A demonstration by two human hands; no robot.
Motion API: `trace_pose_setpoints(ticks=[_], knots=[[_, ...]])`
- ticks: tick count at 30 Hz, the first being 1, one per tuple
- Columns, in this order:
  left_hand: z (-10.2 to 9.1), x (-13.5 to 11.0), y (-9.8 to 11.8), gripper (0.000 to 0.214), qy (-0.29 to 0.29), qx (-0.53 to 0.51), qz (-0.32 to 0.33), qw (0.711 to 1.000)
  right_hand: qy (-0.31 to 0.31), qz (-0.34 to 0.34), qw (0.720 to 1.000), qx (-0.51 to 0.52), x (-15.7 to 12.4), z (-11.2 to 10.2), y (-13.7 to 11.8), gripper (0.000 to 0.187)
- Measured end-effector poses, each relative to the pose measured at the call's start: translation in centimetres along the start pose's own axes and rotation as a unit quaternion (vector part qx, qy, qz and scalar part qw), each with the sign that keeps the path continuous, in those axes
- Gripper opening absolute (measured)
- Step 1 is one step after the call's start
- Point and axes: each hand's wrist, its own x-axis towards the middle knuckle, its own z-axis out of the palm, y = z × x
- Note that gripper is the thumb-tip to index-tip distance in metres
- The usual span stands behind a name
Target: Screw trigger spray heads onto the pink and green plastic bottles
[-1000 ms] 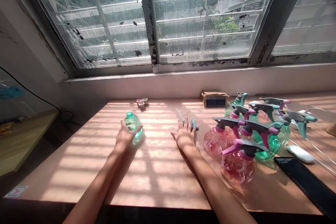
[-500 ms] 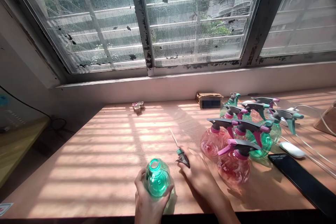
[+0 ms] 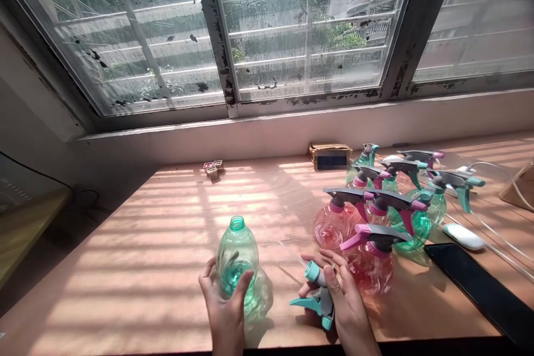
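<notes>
A clear green bottle (image 3: 237, 253) with an uncapped threaded neck stands nearly upright, my left hand (image 3: 225, 303) wrapped round its lower part. To its right, my right hand (image 3: 344, 300) grips a grey and teal spray head (image 3: 321, 295), apart from the bottle. The spray head lies sideways, its trigger pointing left and its collar toward the far side; a thin pale tube extends from the collar. Just beyond my right hand stands a pink spray bottle (image 3: 369, 270) with a grey and pink head.
Several pink and green spray bottles (image 3: 334, 222) cluster at the right. Beside them lie a white mouse (image 3: 464, 236), a black phone (image 3: 467, 289) and white cables. A cardboard box (image 3: 329, 156) and small cubes (image 3: 213, 169) sit near the window wall.
The green bottle has tipped from leaning toward me to nearly upright. My right hand has moved right and nearer, turning the spray head so its trigger shows.
</notes>
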Motion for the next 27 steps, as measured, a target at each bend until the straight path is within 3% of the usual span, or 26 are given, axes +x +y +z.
trace_pose_setpoints(ticks=[4, 8, 15, 19, 24, 27], knots=[[-0.6, 0.4, 0.4, 0.088, -0.013, -0.027, -0.029, 0.999, 0.001, 0.024, 1.0, 0.01, 0.3, -0.6, 0.2, 0.069], [-0.5, 0.4, -0.1, 0.097, 0.023, -0.075, -0.051, 0.996, -0.015, 0.004, 1.0, -0.004, 0.4, -1.4, 0.2, 0.054], [0.0, -0.2, 0.8, 0.082, 0.029, -0.075, -0.046, 0.996, -0.021, 0.033, 0.999, -0.038, 0.6, -3.3, -0.5, 0.067], [0.2, -0.3, 1.4, 0.082, 0.032, -0.12, -0.049, 0.991, -0.018, 0.023, 0.997, -0.066, 0.7, -4.0, -0.9, 0.052], [0.4, -0.4, 1.5, 0.054, 0.042, -0.177, -0.046, 0.982, -0.029, 0.046, 0.998, -0.038, 0.7, -4.5, -0.8, 0.047], [0.5, -0.4, 1.6, 0.051, 0.05, -0.192, -0.043, 0.979, -0.043, 0.045, 0.998, -0.005, 0.6, -4.8, -0.7, 0.044]])
